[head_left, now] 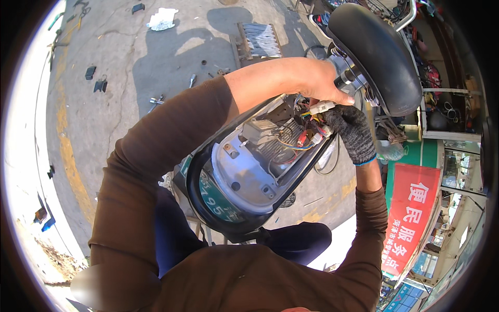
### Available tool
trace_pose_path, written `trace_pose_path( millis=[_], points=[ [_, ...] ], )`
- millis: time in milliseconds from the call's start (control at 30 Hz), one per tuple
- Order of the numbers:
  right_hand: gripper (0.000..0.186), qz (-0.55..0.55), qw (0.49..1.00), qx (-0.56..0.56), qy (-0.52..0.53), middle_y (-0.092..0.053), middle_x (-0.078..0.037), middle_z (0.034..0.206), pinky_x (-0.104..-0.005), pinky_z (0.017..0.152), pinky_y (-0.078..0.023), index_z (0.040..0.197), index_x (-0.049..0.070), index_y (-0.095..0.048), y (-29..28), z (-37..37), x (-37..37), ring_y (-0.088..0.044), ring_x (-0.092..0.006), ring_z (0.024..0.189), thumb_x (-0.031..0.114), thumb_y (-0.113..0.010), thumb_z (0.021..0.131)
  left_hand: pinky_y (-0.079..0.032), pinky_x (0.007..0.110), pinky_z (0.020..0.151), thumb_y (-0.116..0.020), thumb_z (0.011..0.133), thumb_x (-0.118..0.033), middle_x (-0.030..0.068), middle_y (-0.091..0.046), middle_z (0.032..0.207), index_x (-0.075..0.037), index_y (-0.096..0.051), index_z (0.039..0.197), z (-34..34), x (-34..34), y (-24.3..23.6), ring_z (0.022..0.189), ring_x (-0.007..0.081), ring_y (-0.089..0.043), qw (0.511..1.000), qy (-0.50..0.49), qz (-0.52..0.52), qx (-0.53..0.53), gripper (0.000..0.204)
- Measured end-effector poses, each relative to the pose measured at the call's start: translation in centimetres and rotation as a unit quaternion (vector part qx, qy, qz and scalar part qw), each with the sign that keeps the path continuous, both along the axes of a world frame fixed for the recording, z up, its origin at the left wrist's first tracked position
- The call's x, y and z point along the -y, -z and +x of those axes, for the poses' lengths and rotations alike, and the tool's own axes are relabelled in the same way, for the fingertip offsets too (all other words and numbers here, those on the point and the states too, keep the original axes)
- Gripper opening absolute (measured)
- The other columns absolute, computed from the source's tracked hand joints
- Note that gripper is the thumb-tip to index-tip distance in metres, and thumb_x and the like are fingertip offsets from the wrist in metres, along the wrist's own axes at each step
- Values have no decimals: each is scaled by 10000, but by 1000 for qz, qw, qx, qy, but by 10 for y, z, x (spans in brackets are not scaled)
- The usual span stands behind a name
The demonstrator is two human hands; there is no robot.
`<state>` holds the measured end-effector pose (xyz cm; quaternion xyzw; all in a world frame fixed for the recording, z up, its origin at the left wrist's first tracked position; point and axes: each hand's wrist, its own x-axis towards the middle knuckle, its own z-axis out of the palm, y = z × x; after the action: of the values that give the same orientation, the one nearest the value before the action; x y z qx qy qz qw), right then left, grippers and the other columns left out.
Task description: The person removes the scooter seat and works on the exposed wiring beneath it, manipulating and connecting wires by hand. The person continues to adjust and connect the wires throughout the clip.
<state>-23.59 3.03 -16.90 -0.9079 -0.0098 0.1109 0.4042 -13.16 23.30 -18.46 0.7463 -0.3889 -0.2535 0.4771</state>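
An electric scooter's body (244, 171) lies open below me, its inside bare. Coloured wires with white and red plugs (302, 138) crowd its far right end, beside a finned metal box (283, 138). My bare left hand (319, 86) reaches across to these wires, closed, its thumb by the seat hinge; what its curled fingers grip is hidden. My right hand (353, 132), in a dark grey knit glove, closes on the end of a white plug connector (322, 107) just under the left hand. A black seat (377, 57) stands tipped up beyond both hands.
Tools, including a socket wrench (155, 102), lie on the concrete at left, with dark small parts (100, 84). A tray of metal strips (261, 40) sits ahead. At right are a red sign board (413, 218), a plastic bottle (391, 151) and shelving (452, 112).
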Motion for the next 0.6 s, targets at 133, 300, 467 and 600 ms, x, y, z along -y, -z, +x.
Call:
trace_pose_path(
  millis=[133,300,467,600],
  points=[
    [224,-18,999,-17,-40,-701,-72,1054,-289,830,-518,1152,5,-667,-19,6,12,-635,-132,940,96,-636,950,-453,422,629,-620,911,-531,192,-596,654,68,-660,770,-22,-18,3,649,302,-599,999,10,-16,45,616],
    [245,-126,979,103,-120,-679,-97,1134,-342,943,-496,1159,26,-660,-30,32,-4,-639,-222,1043,146,-599,955,-493,489,780,-637,923,-308,206,-670,923,14,-630,1126,-63,-43,23,921,393,-641,989,30,12,142,381],
    [287,-84,959,45,-266,-644,-142,1212,-375,989,-478,1186,33,-656,-12,15,-27,-617,-288,1116,170,-619,936,-494,485,770,-670,891,-248,196,-670,916,0,-635,1102,-74,-59,29,909,395,-640,989,38,-23,144,328],
    [319,-47,959,45,-276,-628,-125,1254,-393,997,-470,1190,41,-659,-18,2,-13,-604,-282,1157,165,-681,897,-518,376,715,-687,890,-161,128,-691,919,-1,-668,1034,-57,-68,50,815,267,-685,992,-47,-118,-14,216]
  ],
)
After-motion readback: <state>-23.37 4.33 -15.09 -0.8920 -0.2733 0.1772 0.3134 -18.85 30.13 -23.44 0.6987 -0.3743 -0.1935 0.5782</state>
